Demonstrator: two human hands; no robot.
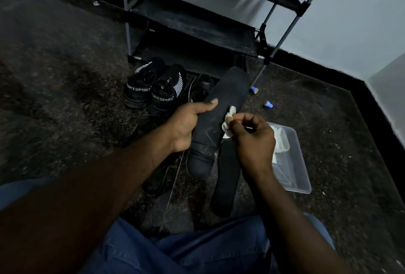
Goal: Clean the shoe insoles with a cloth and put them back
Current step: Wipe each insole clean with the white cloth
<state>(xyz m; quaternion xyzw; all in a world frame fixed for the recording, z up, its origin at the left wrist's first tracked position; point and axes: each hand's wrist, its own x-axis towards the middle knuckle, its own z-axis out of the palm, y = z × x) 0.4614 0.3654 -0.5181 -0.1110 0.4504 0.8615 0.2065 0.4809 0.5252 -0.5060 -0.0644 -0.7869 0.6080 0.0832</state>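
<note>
Left hand [186, 122]: grip clamped on the insole [230, 89] at mid-edge, held above the floor. Right hand [254, 140]: grip pinches the cloth [230, 112] against it. Insole seems light and bendy, so support the middle.

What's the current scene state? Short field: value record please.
left hand: grips long black insole by its edge, thumb on top
right hand: pinches crumpled white cloth onto that insole
second black insole: flat on the dark floor, below the right hand
black knit sneakers with white stripes: on floor by the black shelf rack
clear plastic tray: on floor, right of the hands
</note>
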